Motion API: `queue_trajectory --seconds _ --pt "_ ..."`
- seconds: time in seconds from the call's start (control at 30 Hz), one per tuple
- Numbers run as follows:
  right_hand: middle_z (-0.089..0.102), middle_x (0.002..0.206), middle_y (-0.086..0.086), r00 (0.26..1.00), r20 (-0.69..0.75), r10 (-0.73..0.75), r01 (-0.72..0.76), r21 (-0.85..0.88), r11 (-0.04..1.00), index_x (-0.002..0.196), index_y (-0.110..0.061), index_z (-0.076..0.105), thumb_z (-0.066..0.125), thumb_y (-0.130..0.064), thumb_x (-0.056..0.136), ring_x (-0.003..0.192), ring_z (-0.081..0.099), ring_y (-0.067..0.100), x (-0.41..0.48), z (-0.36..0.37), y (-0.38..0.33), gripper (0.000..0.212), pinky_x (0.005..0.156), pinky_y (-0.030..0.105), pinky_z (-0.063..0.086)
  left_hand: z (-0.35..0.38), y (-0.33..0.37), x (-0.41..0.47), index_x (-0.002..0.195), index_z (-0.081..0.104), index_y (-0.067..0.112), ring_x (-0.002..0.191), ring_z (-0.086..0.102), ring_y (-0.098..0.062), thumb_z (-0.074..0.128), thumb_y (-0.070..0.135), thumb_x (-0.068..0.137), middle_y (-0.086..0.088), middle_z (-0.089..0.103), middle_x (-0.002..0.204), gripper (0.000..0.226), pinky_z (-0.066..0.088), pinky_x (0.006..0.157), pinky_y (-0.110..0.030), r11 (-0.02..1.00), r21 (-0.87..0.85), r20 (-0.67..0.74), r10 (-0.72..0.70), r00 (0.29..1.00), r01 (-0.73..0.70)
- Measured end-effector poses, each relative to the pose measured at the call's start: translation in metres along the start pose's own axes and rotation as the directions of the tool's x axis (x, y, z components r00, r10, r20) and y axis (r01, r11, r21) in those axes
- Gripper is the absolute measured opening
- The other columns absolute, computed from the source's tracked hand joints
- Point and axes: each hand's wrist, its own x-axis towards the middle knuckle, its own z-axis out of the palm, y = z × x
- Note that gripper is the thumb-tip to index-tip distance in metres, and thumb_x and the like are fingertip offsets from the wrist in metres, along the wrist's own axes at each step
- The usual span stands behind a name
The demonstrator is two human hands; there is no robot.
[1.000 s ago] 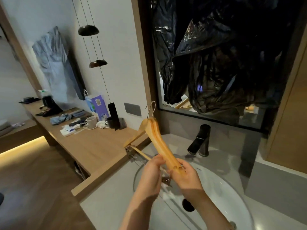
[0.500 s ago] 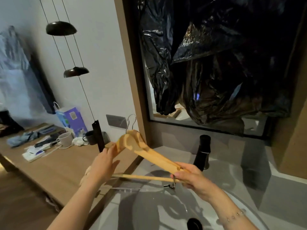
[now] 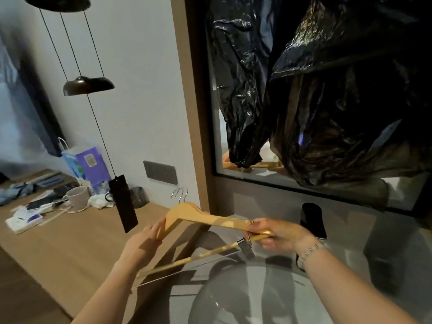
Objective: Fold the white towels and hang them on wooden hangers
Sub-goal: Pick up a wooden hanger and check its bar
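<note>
Both hands: you have them on the wooden hanger (image 3: 205, 218), one at each end, holding it roughly level above the sink basin (image 3: 233, 300).
Your left hand (image 3: 142, 242): its fingers curl round the left shoulder of the hanger, just below the bend; the thumb is hidden behind the wood.
Your right hand (image 3: 275, 235): it is clenched on the right tip, thumb on top and fingers folded underneath. A beaded bracelet (image 3: 311, 250) sits on that wrist.
Hanger position: it is in the air between the edge of the wooden counter (image 3: 58, 249) and the black faucet (image 3: 312, 220).
Hooks (image 3: 178, 195): two metal hooks show at the far side — whether a second hanger lies against the first, you cannot tell.
Lower bar (image 3: 198, 256): it slants down toward your left forearm, with a metal clip (image 3: 245, 246) hanging near your right hand.
Behind: black plastic bag (image 3: 327, 101) covers the mirror.
On the counter: mug (image 3: 78, 198) and purple paper bag (image 3: 88, 164), well apart from your hands.
</note>
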Motion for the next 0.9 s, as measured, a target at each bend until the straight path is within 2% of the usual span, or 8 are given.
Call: queue_trajectory --seconds 0.13,0.27,0.37,0.47,0.57,0.67,0.83,0.9 --pt "0.059 0.052 -0.007 0.987 -0.053 0.150 -0.158 -0.214 0.964 0.085 -0.007 0.060 0.049 -0.015 0.096 0.037 0.042 0.002 0.011 -0.010 -0.010 0.017 0.039 0.010 0.035 0.015 -0.005 0.007 0.149 0.014 0.032 0.105 0.056 -0.013 0.050 0.023 0.095 -0.001 0.052 0.127 0.065 0.049 0.087 -0.024 1.000 -0.009 0.080 0.012 0.997 -0.012" --pt "0.056 0.059 -0.003 0.963 -0.213 0.167 -0.237 -0.364 0.901 0.095 -0.007 0.062 0.063 -0.020 0.087 0.043 0.045 0.003 0.016 -0.019 -0.006 0.016 0.040 0.012 0.035 0.026 -0.003 0.006 0.146 0.019 0.032 0.103 0.053 -0.012 0.046 0.028 0.097 -0.005 0.052 0.124 0.055 0.046 0.091 -0.024 0.999 -0.050 0.089 0.021 0.996 -0.016" --pt "0.060 0.073 0.004 0.936 -0.313 0.158 -0.327 -0.616 0.717 0.097 -0.003 0.067 0.068 -0.030 0.078 0.059 0.055 0.011 0.024 -0.023 0.003 0.033 0.052 0.018 0.041 0.030 0.002 0.007 0.148 0.008 0.034 0.094 0.045 -0.008 0.049 0.032 0.096 -0.005 0.048 0.121 0.066 0.043 0.085 -0.020 0.996 0.065 0.134 0.055 0.989 -0.064" --pt "0.060 0.084 0.003 0.890 -0.452 0.062 -0.408 -0.725 0.555 0.101 -0.009 0.068 0.065 -0.035 0.084 0.078 0.056 0.016 0.048 -0.027 0.014 0.031 0.067 0.025 0.045 0.030 0.008 0.009 0.149 0.008 0.031 0.087 0.039 -0.007 0.047 0.034 0.096 -0.005 0.047 0.118 0.065 0.036 0.076 -0.017 0.987 0.140 0.121 0.062 0.991 -0.078" --pt "0.062 0.093 0.001 0.846 -0.533 -0.031 -0.469 -0.769 0.435 0.102 -0.013 0.069 0.066 -0.040 0.085 0.087 0.057 0.016 0.065 -0.026 0.025 0.032 0.075 0.025 0.047 0.030 0.013 0.009 0.148 0.010 0.029 0.085 0.038 -0.008 0.047 0.031 0.096 -0.005 0.047 0.118 0.064 0.034 0.072 -0.018 0.981 0.187 0.092 0.028 0.995 -0.045" --pt "0.067 0.098 0.001 0.804 -0.592 -0.058 -0.519 -0.745 0.419 0.101 -0.014 0.070 0.074 -0.045 0.076 0.091 0.062 0.017 0.071 -0.024 0.035 0.040 0.082 0.029 0.052 0.026 0.019 0.007 0.148 0.010 0.029 0.088 0.036 -0.008 0.047 0.028 0.096 -0.006 0.046 0.121 0.064 0.041 0.077 -0.020 0.978 0.208 0.076 -0.019 0.997 0.002" --pt "0.065 0.106 0.000 0.698 -0.702 -0.142 -0.631 -0.697 0.341 0.105 -0.016 0.067 0.079 -0.048 0.069 0.096 0.061 0.016 0.072 -0.013 0.030 0.050 0.078 0.027 0.049 0.022 0.026 0.008 0.141 0.025 0.026 0.092 0.042 -0.008 0.049 0.025 0.094 -0.001 0.048 0.124 0.053 0.040 0.075 -0.018 0.990 0.114 0.047 -0.092 0.995 0.087" --pt "0.065 0.103 -0.001 0.675 -0.722 -0.151 -0.657 -0.682 0.322 0.106 -0.016 0.067 0.079 -0.045 0.071 0.091 0.060 0.015 0.074 -0.010 0.030 0.046 0.072 0.025 0.047 0.023 0.026 0.011 0.138 0.030 0.024 0.100 0.049 -0.011 0.049 0.025 0.095 0.000 0.049 0.126 0.047 0.044 0.080 -0.020 0.989 0.047 0.058 -0.145 0.988 0.142"
